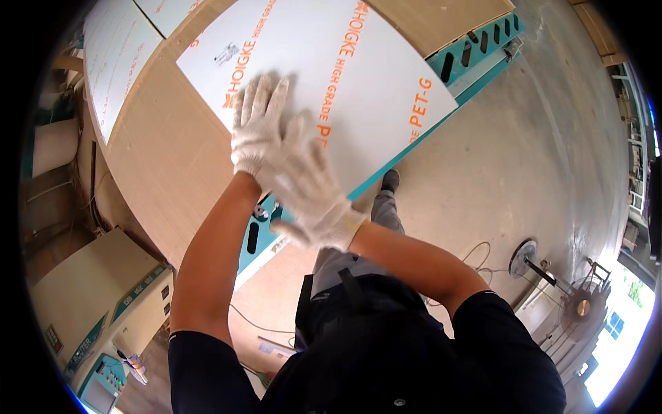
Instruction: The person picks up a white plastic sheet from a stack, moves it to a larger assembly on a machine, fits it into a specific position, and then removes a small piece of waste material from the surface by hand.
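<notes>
A white plastic-filmed sheet (296, 41) with orange lettering lies on a brown board surface. My left hand (258, 127), in a pale knit glove, is open with its fingers stretched out over the sheet's near left edge. Close beside it, my right hand (310, 193) wears the same kind of glove and is smeared by motion. Its fingers look stretched out and its thumb stands apart, and nothing shows in it. The right hand partly overlaps the left hand's wrist side. Whether either palm presses on the sheet I cannot tell.
The brown board (158, 145) rests on a teal machine frame (476, 55) with slotted holes. More white sheets (121, 62) lie at the far left. A beige machine cabinet (100, 283) stands at the lower left. On the right are a pedestal fan (579, 303) and loose cables on the floor.
</notes>
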The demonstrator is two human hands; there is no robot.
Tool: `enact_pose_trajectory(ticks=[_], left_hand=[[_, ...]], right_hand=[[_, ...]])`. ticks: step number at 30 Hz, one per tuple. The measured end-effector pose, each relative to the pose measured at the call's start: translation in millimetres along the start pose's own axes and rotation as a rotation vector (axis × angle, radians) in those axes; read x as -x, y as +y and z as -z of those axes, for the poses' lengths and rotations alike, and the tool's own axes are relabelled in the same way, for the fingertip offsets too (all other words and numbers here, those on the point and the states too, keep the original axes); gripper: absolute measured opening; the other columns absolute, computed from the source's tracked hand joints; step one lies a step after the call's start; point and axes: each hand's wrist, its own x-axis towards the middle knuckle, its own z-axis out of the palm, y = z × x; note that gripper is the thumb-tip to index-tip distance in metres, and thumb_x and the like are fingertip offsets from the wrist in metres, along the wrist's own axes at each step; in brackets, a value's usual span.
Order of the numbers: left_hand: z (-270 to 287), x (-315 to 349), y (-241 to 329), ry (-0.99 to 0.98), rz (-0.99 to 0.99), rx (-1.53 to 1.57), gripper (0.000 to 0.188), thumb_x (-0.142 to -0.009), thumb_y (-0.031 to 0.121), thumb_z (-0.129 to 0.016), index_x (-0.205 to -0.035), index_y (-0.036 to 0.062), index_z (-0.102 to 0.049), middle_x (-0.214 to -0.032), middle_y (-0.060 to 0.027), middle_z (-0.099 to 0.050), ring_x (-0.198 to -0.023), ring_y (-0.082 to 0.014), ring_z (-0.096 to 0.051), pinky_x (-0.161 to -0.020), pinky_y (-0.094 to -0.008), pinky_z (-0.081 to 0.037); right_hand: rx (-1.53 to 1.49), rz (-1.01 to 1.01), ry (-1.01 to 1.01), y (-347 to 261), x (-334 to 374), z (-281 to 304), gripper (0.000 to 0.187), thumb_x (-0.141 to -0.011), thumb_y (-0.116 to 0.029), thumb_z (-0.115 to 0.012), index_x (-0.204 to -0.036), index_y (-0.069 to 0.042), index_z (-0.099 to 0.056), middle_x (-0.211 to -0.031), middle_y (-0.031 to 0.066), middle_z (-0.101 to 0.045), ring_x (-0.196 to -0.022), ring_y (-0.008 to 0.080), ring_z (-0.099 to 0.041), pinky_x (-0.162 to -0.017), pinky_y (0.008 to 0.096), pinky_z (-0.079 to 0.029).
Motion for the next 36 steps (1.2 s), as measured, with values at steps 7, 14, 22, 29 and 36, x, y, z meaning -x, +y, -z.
enact_pose_trajectory(ticks=[7,14,22,29,36], left_hand=[[14,-1,14,-0.036,-0.048,-0.084,0.064,-0.096,0.037,-0.055,-0.152,0.0082,-0.044,-0.158,-0.0235,-0.038,-0.15,-0.0427,-0.027,-0.125,-0.0526,-0.016],[13,-4,15,-0.024,-0.059,-0.09,0.062,-0.095,0.034,-0.053,-0.15,0.0066,-0.046,-0.155,-0.0246,-0.041,-0.147,-0.0455,-0.032,-0.124,-0.0559,-0.02],[17,-10,14,-0.036,-0.057,-0.038,0.062,-0.092,0.029,-0.056,-0.147,0.0025,-0.049,-0.155,-0.0248,-0.042,-0.146,-0.0474,-0.034,-0.122,-0.0587,-0.023],[16,-7,6,-0.021,-0.046,0.058,0.061,-0.09,0.03,-0.054,-0.145,0.0032,-0.052,-0.152,-0.0281,-0.043,-0.145,-0.0516,-0.033,-0.121,-0.0615,-0.021],[16,-6,7,-0.079,-0.026,0.061,0.065,-0.092,0.039,-0.052,-0.147,0.0056,-0.051,-0.154,-0.0274,-0.041,-0.145,-0.0506,-0.034,-0.12,-0.0617,-0.025]], right_hand=[[0.676,-0.313,0.316,190,21,152,0.075,-0.091,-0.047,-0.063,-0.15,-0.005,-0.042,-0.155,0.0234,-0.038,-0.149,0.046,-0.024,-0.12,0.0653,-0.015],[0.72,-0.328,0.511,255,33,237,0.069,-0.091,-0.036,-0.066,-0.148,-0.005,-0.044,-0.152,0.0215,-0.042,-0.146,0.0447,-0.03,-0.122,0.0571,-0.019],[0.304,-0.126,-0.194,190,0,207,0.077,-0.077,-0.025,-0.077,-0.145,-0.006,-0.047,-0.147,0.0233,-0.044,-0.139,0.048,-0.035,-0.12,0.0593,-0.024],[0.336,-0.089,0.054,242,-22,236,0.069,-0.082,-0.022,-0.069,-0.143,0.003,-0.047,-0.148,0.0291,-0.043,-0.14,0.0519,-0.037,-0.116,0.0609,-0.029],[0.094,0.36,-0.39,287,-146,157,0.082,-0.098,-0.059,-0.052,-0.159,-0.009,-0.029,-0.163,0.0184,-0.03,-0.153,0.0371,-0.025,-0.125,0.0516,-0.022]])
